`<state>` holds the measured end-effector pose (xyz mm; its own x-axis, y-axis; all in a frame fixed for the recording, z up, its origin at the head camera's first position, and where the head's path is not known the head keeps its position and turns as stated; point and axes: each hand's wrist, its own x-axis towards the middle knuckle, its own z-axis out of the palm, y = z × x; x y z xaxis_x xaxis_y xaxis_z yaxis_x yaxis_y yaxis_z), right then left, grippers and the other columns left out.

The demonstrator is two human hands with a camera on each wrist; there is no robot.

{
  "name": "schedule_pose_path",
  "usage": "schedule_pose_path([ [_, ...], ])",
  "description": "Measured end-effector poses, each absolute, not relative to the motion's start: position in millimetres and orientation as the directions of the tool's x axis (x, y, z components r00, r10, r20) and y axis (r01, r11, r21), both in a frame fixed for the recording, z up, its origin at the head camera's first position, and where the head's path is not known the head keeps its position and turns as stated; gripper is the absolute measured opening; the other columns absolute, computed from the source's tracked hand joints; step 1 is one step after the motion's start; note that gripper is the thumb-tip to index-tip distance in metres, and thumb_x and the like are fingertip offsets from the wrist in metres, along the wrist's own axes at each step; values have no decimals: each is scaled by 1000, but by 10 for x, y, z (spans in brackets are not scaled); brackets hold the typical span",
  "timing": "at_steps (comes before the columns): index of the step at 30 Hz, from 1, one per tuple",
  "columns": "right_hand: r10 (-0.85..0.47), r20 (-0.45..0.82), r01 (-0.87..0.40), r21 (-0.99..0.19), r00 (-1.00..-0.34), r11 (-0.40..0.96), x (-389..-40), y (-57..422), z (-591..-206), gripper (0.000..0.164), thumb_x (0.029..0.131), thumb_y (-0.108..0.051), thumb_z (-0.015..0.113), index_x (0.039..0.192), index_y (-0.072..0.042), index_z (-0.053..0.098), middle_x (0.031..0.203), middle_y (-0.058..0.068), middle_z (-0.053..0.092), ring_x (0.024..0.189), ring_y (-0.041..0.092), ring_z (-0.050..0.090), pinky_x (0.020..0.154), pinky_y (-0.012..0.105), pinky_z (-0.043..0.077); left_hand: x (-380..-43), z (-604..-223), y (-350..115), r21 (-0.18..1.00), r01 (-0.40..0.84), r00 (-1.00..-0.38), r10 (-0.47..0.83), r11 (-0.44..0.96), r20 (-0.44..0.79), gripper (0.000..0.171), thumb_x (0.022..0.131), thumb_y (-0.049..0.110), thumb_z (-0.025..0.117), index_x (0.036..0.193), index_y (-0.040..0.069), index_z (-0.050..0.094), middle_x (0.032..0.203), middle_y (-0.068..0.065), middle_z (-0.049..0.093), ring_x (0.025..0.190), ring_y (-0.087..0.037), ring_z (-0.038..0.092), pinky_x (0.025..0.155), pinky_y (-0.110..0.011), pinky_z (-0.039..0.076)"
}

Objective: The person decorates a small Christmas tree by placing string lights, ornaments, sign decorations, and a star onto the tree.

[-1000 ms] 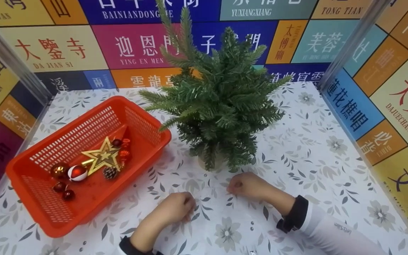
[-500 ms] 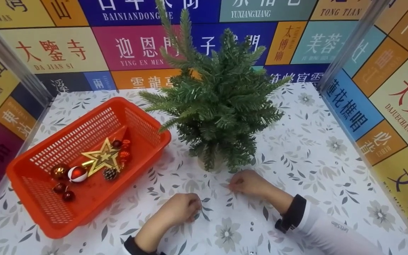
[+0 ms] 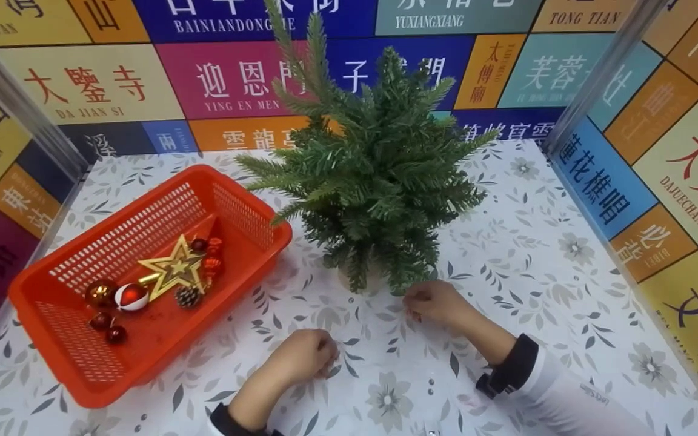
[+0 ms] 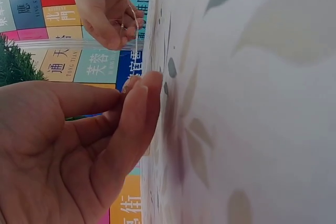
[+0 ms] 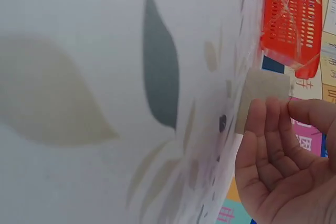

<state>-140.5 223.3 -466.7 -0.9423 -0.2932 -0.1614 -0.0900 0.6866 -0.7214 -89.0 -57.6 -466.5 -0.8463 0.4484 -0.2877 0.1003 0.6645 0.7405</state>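
Observation:
My left hand [image 3: 302, 356] is low over the table, right of the basket, its thumb and fingertips pinching a thin pale string [image 4: 137, 38]. That string stretches across to my right hand [image 3: 437, 301], whose thumb and fingertips pinch it as well. In the head view it is too fine to make out. Just behind my right hand stands a small artificial Christmas tree [image 3: 379, 175]. Its beige base [image 5: 265, 85] shows beyond my right fingertips in the right wrist view. Fine strands also cross in front of the basket there.
A red plastic basket [image 3: 161, 358] stands at the left, touching distance from the tree's branches. Inside lie a gold star [image 3: 173, 267], a pine cone [image 3: 188, 296], a red-and-white ball [image 3: 132, 297] and several small baubles. Printed panels wall the flowered tabletop [image 3: 525, 242].
My right hand has shifted right and slightly toward the tree. The left hand has moved a little right, then slightly back. Basket and tree stay in place.

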Motion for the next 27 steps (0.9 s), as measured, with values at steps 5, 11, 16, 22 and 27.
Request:
schedule_pose_path([
  [5,-265,-127,-57,-805,-956,591,-1397,2351,-4557,23,93,-13,61,100,8,68,82,17,73,73,20,70,72,32,59,-891,-4675,-578,720,62,-842,423,691,-333,18,90,11,55,77,7,67,60,1,56,53,-11,50,53,-26,42],
  [11,-229,-110,-7,-890,-967,457,-1341,2456,-4390,21,93,-7,59,104,11,62,90,23,72,78,17,72,74,26,59,-885,-4718,-579,714,76,-852,418,696,-316,19,89,10,55,74,7,66,58,2,56,52,-11,49,51,-25,42],
  [16,-224,-100,-1,-912,-969,411,-1233,2424,-4254,24,92,-8,63,106,11,64,88,22,73,76,10,71,75,22,58,-894,-4720,-580,747,60,-847,430,663,-314,20,93,12,56,77,4,66,59,-1,59,51,-10,52,51,-24,44],
  [22,-269,-53,-73,-897,-962,437,-1100,2324,-4180,21,89,-9,66,104,7,67,85,18,73,74,9,70,74,22,57,-865,-4536,-617,629,151,-918,344,762,-197,17,93,18,59,89,6,70,79,-6,67,71,-20,63,67,-38,52],
  [27,-305,31,-178,-866,-952,467,-1000,2237,-4110,15,90,-11,66,101,-1,69,83,12,72,71,11,70,69,23,56,-805,-4301,-619,589,256,-964,250,766,92,15,92,21,65,104,12,68,101,-4,66,95,-24,65,82,-42,54],
])
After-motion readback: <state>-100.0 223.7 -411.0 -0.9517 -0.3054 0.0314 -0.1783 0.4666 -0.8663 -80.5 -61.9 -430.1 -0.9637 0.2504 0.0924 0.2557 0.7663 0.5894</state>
